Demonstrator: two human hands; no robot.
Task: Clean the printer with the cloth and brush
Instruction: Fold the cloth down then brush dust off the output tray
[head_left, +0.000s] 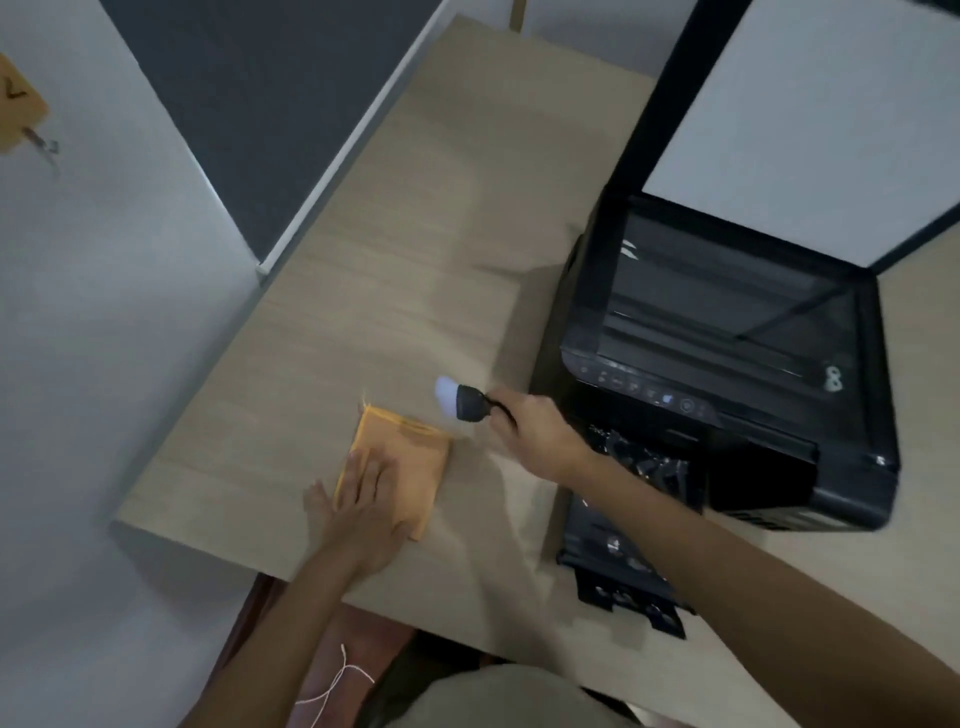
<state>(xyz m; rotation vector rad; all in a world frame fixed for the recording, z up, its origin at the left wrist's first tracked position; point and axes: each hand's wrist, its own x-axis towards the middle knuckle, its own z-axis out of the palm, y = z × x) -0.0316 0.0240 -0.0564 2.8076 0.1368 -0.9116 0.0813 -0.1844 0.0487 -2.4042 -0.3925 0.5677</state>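
Black printer (727, 364) on the right side of the table (395, 218), scanner lid (810, 119) raised, glass exposed. Left hand (363, 499) lies flat, fingers straight, on the folded orange cloth (410, 447) at the table's near left. Right hand (535, 431) grips the handle of the small brush (462, 402), its pale bristles pointing left over the tabletop, between cloth and printer, just beyond the cloth's far corner.

Step in hand, by my reading: a tool change at the cloth. Next move likely needs one tool carried right to the printer's glass or front panel.
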